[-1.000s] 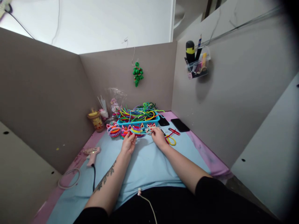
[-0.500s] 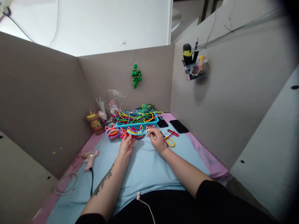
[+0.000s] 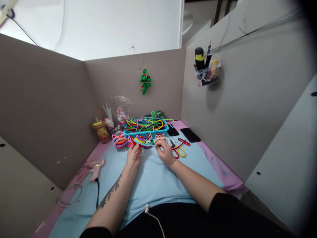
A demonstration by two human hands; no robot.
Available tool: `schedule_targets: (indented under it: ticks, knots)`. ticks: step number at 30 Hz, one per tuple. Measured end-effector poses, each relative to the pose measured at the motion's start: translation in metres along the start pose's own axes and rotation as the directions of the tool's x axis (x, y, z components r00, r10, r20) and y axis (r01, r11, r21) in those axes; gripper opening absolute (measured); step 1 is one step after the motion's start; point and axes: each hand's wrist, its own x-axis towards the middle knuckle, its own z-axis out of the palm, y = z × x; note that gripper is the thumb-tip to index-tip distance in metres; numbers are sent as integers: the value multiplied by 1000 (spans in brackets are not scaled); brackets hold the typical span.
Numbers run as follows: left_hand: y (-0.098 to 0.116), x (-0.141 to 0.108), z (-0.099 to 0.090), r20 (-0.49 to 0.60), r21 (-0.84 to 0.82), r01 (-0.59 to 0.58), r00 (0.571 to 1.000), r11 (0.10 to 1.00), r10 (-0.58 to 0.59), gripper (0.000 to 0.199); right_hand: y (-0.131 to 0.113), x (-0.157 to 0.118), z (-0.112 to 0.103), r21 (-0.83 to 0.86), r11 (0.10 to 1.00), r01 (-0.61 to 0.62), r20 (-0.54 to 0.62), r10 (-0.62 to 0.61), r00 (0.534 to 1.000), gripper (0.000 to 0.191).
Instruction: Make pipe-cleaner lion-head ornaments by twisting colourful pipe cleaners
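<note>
My left hand [image 3: 134, 154] is closed on a small piece made of red, yellow and purple pipe cleaners [image 3: 140, 140], held above the blue cloth. A light blue pipe cleaner [image 3: 149, 144] runs from that piece toward the right. Its right end is pinched between the fingers of my right hand [image 3: 165, 152]. Just behind both hands, finished colourful fuzzy heads stand in a row, among them a pink and orange one [image 3: 120, 141] and a white and red one [image 3: 160, 137] partly covered by my right hand.
Behind the heads is a blue basket [image 3: 146, 134] full of pipe cleaners. Scissors [image 3: 181, 151] and two phones [image 3: 190, 135] lie to the right. A pink glue gun [image 3: 97, 170] with a cord rests at left, near a lidded cup [image 3: 101, 131].
My right hand has moved slightly left and down, closer to my left hand, with the light blue pipe cleaner. The scissors behind it show more. The view has shifted slightly.
</note>
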Motion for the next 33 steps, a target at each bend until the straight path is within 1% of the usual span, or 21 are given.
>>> schedule_targets:
  ticks: [3, 6, 9, 12, 14, 16, 19, 21, 24, 27, 30, 33]
  knots:
    - [-2, 0, 0, 12, 13, 4, 1000, 1000, -4, 34, 0, 0, 3, 35, 999, -40, 22, 39, 999, 10]
    - [-2, 0, 0, 14, 23, 25, 1000, 999, -25, 34, 4, -1, 7, 112, 984, -139, 42, 135, 990, 5]
    - [-1, 0, 0, 3, 13, 41, 999, 999, -41, 34, 8, -2, 11, 244, 933, -264, 82, 252, 964, 1]
    - [-1, 1, 0, -18, -7, 27, 999, 1000, -27, 32, 8, -3, 12, 322, 888, -327, 119, 305, 945, 4]
    - [-1, 1, 0, -18, -17, 15, 1000, 1000, -15, 31, 6, -3, 11, 320, 891, -323, 128, 298, 946, 4]
    - [-2, 2, -1, -12, -21, 10, 1000, 1000, -10, 32, 4, -3, 10, 286, 913, -290, 120, 266, 956, 2]
    - [-2, 1, 0, 9, -21, 29, 1000, 999, -29, 32, 4, -3, 9, 202, 953, -225, 74, 214, 974, 1]
    - [-2, 0, 0, 14, -24, 49, 999, 999, -49, 32, 5, -3, 9, 165, 964, -207, 57, 200, 978, 1]
    - [-2, 0, 1, 9, -26, 69, 998, 997, -69, 31, 6, -1, 7, 141, 966, -215, 45, 211, 976, 1]
    - [-1, 0, 2, -4, -25, 65, 998, 998, -65, 33, 6, 0, 4, 127, 969, -213, 6, 214, 977, 2]
    - [-1, 0, 1, -6, -26, 49, 999, 998, -49, 34, 7, 1, 4, 139, 968, -208, 0, 210, 978, 1]
    - [-2, -1, 1, 6, -19, 41, 999, 999, -41, 32, 10, 0, 7, 171, 956, -237, 5, 240, 971, 2]
